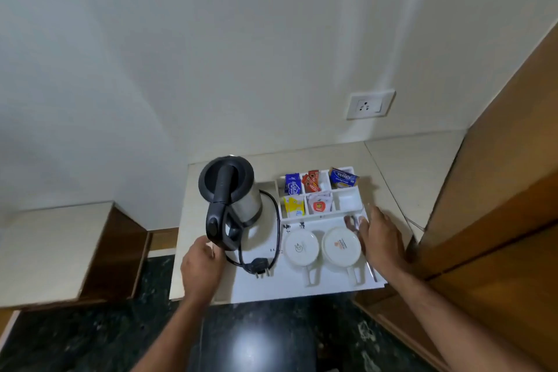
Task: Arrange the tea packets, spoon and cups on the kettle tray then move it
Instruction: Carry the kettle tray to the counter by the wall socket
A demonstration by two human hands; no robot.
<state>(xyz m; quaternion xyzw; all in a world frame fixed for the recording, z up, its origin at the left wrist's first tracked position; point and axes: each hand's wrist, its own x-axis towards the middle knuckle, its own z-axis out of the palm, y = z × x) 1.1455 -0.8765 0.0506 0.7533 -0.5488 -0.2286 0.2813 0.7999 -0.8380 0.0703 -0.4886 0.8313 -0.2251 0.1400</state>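
Note:
A white kettle tray [271, 290] sits on a cream counter. On its left stands a steel kettle [232, 199] with black lid and handle, its cord and plug [259, 269] coiled beside it. Two white cups [302, 246] [341, 244] lie upside down at the front right. Tea packets [320, 190] fill several compartments at the back right. A spoon [372, 272] lies along the right edge, partly under my right hand [380, 238], which rests flat on that edge. My left hand [200, 266] grips the tray's left edge near the kettle.
A wall socket [370, 104] is above the counter. A wooden panel [498, 190] stands close on the right. A lower ledge [54, 244] lies to the left. Dark stone floor [256, 341] is below.

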